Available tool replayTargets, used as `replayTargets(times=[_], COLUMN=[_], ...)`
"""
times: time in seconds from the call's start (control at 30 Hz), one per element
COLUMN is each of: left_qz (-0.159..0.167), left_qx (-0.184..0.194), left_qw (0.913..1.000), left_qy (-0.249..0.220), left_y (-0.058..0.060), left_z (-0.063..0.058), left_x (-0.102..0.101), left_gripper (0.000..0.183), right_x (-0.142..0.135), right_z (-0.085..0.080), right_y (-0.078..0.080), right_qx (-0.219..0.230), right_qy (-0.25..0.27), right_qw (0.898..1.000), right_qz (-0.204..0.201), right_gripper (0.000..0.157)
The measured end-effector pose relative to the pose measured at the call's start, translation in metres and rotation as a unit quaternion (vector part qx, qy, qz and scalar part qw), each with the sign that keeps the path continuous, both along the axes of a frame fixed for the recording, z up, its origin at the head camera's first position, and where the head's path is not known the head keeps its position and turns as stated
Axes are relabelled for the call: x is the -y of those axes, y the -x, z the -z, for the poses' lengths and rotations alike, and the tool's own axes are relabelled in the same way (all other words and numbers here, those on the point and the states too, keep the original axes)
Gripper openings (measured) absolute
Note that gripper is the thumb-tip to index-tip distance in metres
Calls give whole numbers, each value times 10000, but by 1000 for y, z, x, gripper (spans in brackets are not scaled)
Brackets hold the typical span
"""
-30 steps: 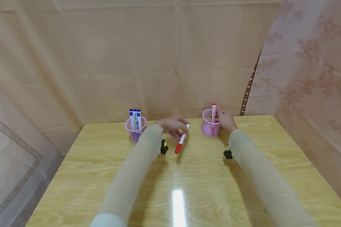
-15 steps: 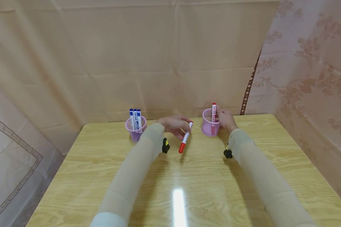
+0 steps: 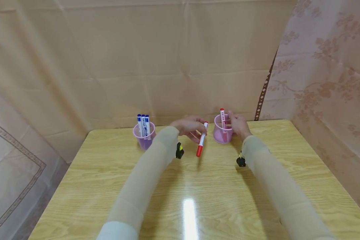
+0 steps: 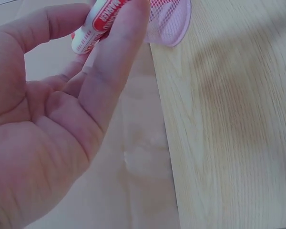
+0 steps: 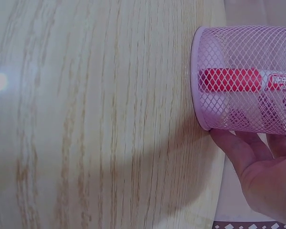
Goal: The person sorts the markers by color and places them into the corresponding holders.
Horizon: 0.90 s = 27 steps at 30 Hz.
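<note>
My left hand (image 3: 192,127) pinches a red-capped white marker (image 3: 202,140) between thumb and fingers, cap end slanting down over the table. In the left wrist view, that marker (image 4: 101,21) shows red print, and its ends are mostly hidden. To the right, my right hand (image 3: 239,126) holds a pink mesh pen cup (image 3: 222,136) by its right side. A second red marker (image 3: 223,116) stands in this cup, leaning left. Through the mesh in the right wrist view, its red cap (image 5: 231,79) points toward the base; the thumb lies against the cup's side near the bottom.
Left of my left hand stands another pink pen cup (image 3: 144,143) with several blue-capped markers (image 3: 143,126). Both cups sit near the back edge of the wooden table (image 3: 216,196). A beige cloth (image 3: 123,66) hangs behind it, and a floral cloth (image 3: 333,83) on the right.
My left hand has moved right and slightly back, carrying its marker closer to the right cup; the marker has turned more upright. The marker inside that cup has shifted a little left.
</note>
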State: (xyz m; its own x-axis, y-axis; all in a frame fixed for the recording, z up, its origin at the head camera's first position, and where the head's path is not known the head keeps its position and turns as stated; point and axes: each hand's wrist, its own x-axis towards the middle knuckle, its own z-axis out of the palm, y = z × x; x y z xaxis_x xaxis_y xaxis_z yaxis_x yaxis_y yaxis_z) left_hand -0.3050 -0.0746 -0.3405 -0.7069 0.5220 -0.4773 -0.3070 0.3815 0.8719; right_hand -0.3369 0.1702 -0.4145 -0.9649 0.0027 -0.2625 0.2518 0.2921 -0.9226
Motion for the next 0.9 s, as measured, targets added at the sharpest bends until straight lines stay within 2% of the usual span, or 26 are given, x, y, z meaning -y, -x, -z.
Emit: replayTargets(times=[0.13,0.4,0.6,0.9], left_qz=[-50,-136,-330,-370], left_qx=[-31,-264,-251,-290], left_qw=[9999,9992,9979,9973], left_qy=[-115,-259,-500,-565], left_y=[0,4,7,9], left_z=[-3,-16,-23,-31], left_x=[-6,-18,-26,-36], left_gripper=[41,48,48,50], right_x=[0,1,1,0], right_z=[0,-2,-1,-2], right_y=[0,1,1,1], right_qx=[17,44,68,140], right_qy=[34,35,43,97], right_qw=[10000,10000,10000,9998], right_qz=[-14,-30,-35,-37], right_gripper=[75,74,75,77])
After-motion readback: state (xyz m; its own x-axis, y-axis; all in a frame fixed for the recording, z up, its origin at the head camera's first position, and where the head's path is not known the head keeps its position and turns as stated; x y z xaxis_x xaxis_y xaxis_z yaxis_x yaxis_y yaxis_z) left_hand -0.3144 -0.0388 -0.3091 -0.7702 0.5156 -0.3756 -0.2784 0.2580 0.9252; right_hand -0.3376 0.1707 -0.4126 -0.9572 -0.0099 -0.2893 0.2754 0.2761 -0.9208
